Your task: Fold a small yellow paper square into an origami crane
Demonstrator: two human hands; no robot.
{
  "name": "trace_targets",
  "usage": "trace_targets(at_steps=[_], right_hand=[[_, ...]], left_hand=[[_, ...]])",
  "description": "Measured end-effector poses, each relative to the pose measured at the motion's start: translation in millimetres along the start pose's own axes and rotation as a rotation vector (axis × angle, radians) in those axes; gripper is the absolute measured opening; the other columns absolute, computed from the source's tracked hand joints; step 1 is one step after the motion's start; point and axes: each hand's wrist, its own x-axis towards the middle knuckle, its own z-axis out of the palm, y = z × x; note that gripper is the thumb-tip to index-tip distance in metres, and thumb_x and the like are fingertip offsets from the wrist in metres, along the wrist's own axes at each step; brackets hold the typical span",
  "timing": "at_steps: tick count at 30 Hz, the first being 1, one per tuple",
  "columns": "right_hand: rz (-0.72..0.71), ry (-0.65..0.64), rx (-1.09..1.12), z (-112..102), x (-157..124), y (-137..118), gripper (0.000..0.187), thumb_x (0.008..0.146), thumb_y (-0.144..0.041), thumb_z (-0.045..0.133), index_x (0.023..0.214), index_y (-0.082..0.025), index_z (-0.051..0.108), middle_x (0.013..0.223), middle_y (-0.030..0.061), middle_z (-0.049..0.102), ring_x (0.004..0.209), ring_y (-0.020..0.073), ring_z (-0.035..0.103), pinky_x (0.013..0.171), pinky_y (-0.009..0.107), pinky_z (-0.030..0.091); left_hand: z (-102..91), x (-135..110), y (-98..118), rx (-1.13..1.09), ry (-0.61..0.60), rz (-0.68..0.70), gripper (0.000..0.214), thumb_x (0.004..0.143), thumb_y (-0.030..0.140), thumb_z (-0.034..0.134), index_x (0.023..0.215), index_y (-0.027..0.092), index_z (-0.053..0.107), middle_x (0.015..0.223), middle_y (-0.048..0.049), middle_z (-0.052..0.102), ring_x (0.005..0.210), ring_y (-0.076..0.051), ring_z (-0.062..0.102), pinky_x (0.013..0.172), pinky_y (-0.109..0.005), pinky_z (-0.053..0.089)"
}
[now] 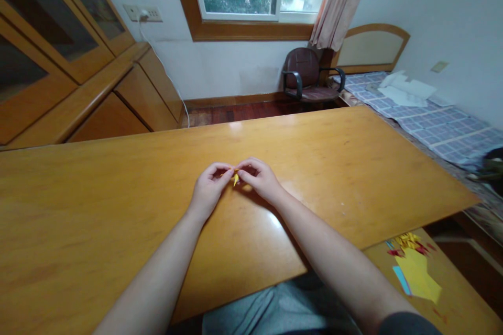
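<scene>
Pointed little yellow piece (236, 180), apparently folded paper, is held between both hands over the middle of the glossy, yellow-brown wooden table (98, 193). Nearest, low on the right, an angular yellow paper sheet (420, 275) lies beside a light-blue paper strip (401, 278), with crumpled-looking yellow scraps (408, 241) just behind. Farther forward, the left hand (210, 186) and right hand (261, 180) each appear to have their grip closed on the piece, pinching with thumb and finger. Folding or shaping seems the step underway; next probably calls for one grip steadying while the other presses a crease.
</scene>
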Motion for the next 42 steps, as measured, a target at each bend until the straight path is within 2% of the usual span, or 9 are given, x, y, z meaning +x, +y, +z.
trace_targets(at_steps=[11, 17, 22, 27, 42], right_hand=[[-0.007, 0.012, -0.024, 1, -1, 4, 0.018, 0.082, -0.034, 0.067, 0.090, -0.019, 0.063, 0.081, 0.0003, 0.064, 0.068, 0.0120, 0.062, 0.065, 0.026, 0.050], [-0.185, 0.077, -0.252, 0, 2, 7, 0.011, 0.084, -0.030, 0.068, 0.085, -0.019, 0.067, 0.087, 0.0020, 0.060, 0.073, 0.0118, 0.061, 0.066, 0.025, 0.050], [-0.271, 0.092, -0.306, -2, 2, 5, 0.006, 0.085, -0.026, 0.067, 0.084, -0.020, 0.068, 0.088, 0.0032, 0.061, 0.082, 0.0140, 0.061, 0.071, 0.027, 0.051], [-0.307, 0.099, -0.308, -2, 1, 3, 0.006, 0.087, -0.026, 0.066, 0.086, -0.020, 0.068, 0.089, 0.0034, 0.062, 0.083, 0.0139, 0.061, 0.072, 0.026, 0.052], [-0.316, 0.094, -0.240, 0, -1, 2, 0.003, 0.086, -0.024, 0.067, 0.086, -0.021, 0.068, 0.089, 0.0038, 0.063, 0.085, 0.0150, 0.062, 0.073, 0.028, 0.053]], left_hand=[[0.4, 2, -7, -0.050, -0.011, -0.040, 0.027, 0.074, 0.042, 0.074, 0.084, 0.018, 0.065, 0.085, -0.0029, 0.068, 0.083, -0.017, 0.063, 0.081, -0.031, 0.051], [0.2, 2, -4, -0.036, -0.002, -0.023, 0.021, 0.075, 0.036, 0.074, 0.083, 0.018, 0.066, 0.085, -0.0022, 0.067, 0.085, -0.017, 0.061, 0.084, -0.029, 0.048], [1.9, 1, -4, -0.115, -0.004, -0.048, 0.021, 0.074, 0.035, 0.076, 0.082, 0.018, 0.066, 0.085, -0.0019, 0.066, 0.085, -0.017, 0.061, 0.085, -0.030, 0.047], [3.6, 0, -5, -0.240, -0.014, -0.090, 0.021, 0.074, 0.034, 0.077, 0.082, 0.018, 0.066, 0.085, -0.0012, 0.066, 0.084, -0.015, 0.060, 0.085, -0.028, 0.046], [9.4, -3, 5, -0.520, -0.025, -0.261, 0.025, 0.068, 0.029, 0.082, 0.079, 0.017, 0.063, 0.079, 0.0014, 0.063, 0.071, -0.010, 0.057, 0.067, -0.020, 0.046]])
